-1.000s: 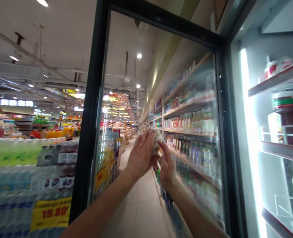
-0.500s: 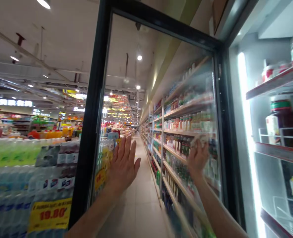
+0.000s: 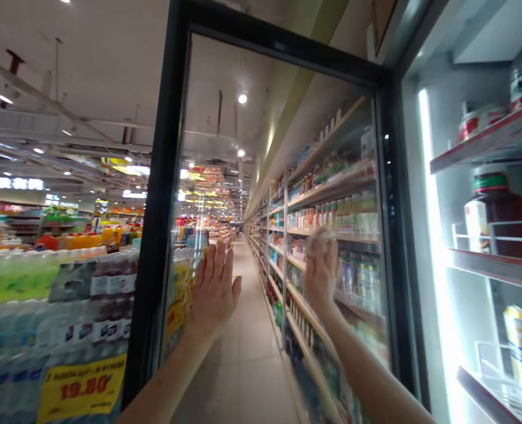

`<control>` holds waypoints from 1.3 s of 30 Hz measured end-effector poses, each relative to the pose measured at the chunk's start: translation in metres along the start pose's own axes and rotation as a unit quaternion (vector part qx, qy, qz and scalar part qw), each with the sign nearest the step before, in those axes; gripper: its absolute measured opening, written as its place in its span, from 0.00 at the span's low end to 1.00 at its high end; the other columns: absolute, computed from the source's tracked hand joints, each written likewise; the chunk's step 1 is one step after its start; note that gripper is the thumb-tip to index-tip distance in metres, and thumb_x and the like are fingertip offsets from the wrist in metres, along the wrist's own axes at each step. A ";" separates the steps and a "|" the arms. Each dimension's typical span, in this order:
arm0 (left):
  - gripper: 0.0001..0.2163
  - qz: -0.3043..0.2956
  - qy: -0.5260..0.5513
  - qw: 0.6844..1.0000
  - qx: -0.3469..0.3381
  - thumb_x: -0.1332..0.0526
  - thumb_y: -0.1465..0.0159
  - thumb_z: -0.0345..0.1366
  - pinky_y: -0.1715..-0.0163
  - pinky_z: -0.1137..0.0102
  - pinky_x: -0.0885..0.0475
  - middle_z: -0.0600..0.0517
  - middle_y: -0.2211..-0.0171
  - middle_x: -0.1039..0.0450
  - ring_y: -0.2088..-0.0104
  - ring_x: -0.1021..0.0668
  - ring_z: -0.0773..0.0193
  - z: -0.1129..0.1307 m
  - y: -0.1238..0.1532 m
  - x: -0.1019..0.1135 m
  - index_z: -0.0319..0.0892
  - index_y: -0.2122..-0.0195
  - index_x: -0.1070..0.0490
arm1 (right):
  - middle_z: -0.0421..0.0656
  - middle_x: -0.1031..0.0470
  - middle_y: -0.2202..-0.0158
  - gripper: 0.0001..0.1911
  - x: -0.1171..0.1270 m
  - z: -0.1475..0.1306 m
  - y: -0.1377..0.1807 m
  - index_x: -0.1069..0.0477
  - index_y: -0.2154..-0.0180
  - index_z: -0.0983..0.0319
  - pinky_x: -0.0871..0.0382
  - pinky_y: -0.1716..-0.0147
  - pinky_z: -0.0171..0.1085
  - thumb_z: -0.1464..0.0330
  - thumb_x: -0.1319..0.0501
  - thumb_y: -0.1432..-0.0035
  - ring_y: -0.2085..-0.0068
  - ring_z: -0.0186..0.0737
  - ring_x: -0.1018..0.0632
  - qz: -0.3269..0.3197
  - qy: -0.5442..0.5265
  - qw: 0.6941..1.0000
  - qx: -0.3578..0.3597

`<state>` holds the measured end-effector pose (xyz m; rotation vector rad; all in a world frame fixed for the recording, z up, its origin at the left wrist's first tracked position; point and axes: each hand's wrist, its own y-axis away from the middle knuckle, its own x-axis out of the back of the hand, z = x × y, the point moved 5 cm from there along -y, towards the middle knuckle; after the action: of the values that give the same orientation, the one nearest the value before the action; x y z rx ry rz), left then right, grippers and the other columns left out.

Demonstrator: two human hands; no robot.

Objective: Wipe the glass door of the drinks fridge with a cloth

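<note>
An open cooler door (image 3: 155, 235) with a black frame and a glass pane stands in front of me. My left hand (image 3: 214, 288) lies flat on the glass, fingers stretched upward, near the door's left frame. My right hand (image 3: 321, 271) presses a pale crumpled cloth (image 3: 318, 235) against the glass, right of the middle; its fingers are closed over the cloth and blurred by motion. Through the pane I see a long store aisle with stocked shelves.
The lit cooler interior (image 3: 486, 253) is at the right, with a dark juice bottle (image 3: 497, 212), cans and jars on wire shelves. Stacked water bottles with a yellow 19.80 price sign (image 3: 79, 388) fill the lower left. Tiled aisle floor (image 3: 247, 365) runs ahead.
The hands, joined on the cloth a second ago, have parted. The left hand went flat on the glass; the right took the cloth right, then swept back left.
</note>
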<state>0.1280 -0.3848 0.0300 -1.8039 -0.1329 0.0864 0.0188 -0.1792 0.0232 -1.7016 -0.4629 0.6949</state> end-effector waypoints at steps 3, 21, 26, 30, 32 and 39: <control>0.30 0.003 -0.010 1.000 0.002 0.50 0.36 0.36 0.40 0.53 0.50 0.42 0.36 0.55 0.35 0.52 0.53 0.000 0.001 -0.004 0.39 0.35 0.63 | 0.45 0.44 0.38 0.22 -0.015 -0.045 0.003 0.36 0.46 0.53 0.55 0.39 0.53 0.69 0.48 0.42 0.36 0.46 0.46 -0.123 -0.031 0.972 0.197; 0.30 0.000 -0.013 1.000 0.002 0.50 0.36 0.37 0.39 0.55 0.52 0.41 0.36 0.54 0.35 0.51 0.53 -0.004 0.002 -0.009 0.38 0.35 0.61 | 0.57 0.48 0.37 0.25 0.010 0.085 -0.063 0.41 0.42 0.63 0.47 0.46 0.60 0.66 0.56 0.40 0.37 0.55 0.44 0.020 0.080 0.991 -0.104; 0.30 -0.007 -0.023 1.000 0.001 0.49 0.36 0.36 0.39 0.56 0.52 0.42 0.36 0.54 0.35 0.52 0.54 -0.004 0.001 -0.008 0.39 0.35 0.62 | 0.42 0.44 0.38 0.22 -0.012 0.002 -0.039 0.38 0.45 0.52 0.50 0.40 0.49 0.65 0.50 0.41 0.36 0.43 0.46 -0.106 0.007 0.973 0.203; 0.30 -0.001 -0.021 1.000 -0.003 0.49 0.36 0.36 0.39 0.56 0.52 0.42 0.36 0.54 0.35 0.52 0.55 -0.006 0.002 -0.009 0.39 0.35 0.62 | 0.49 0.45 0.38 0.23 -0.009 0.015 -0.037 0.38 0.44 0.57 0.51 0.41 0.55 0.67 0.52 0.40 0.37 0.49 0.45 -0.088 0.034 0.989 0.110; 0.30 0.002 -0.016 1.000 -0.006 0.49 0.36 0.36 0.39 0.55 0.52 0.42 0.36 0.54 0.35 0.52 0.54 -0.007 0.003 -0.011 0.39 0.35 0.62 | 0.53 0.49 0.37 0.24 -0.001 0.035 -0.043 0.41 0.42 0.61 0.49 0.44 0.58 0.67 0.54 0.40 0.37 0.54 0.46 -0.036 0.068 0.996 -0.040; 0.30 0.001 0.004 1.000 -0.006 0.48 0.36 0.36 0.40 0.54 0.51 0.41 0.36 0.52 0.35 0.51 0.54 -0.009 0.004 -0.013 0.39 0.35 0.61 | 0.43 0.42 0.38 0.21 -0.010 -0.034 -0.001 0.34 0.47 0.53 0.54 0.39 0.51 0.68 0.48 0.42 0.36 0.45 0.47 -0.182 -0.003 0.961 0.210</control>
<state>0.1167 -0.3958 0.0281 -1.8154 -0.1264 0.0798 0.0338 -0.2106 0.0316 -1.1744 -0.5703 0.4853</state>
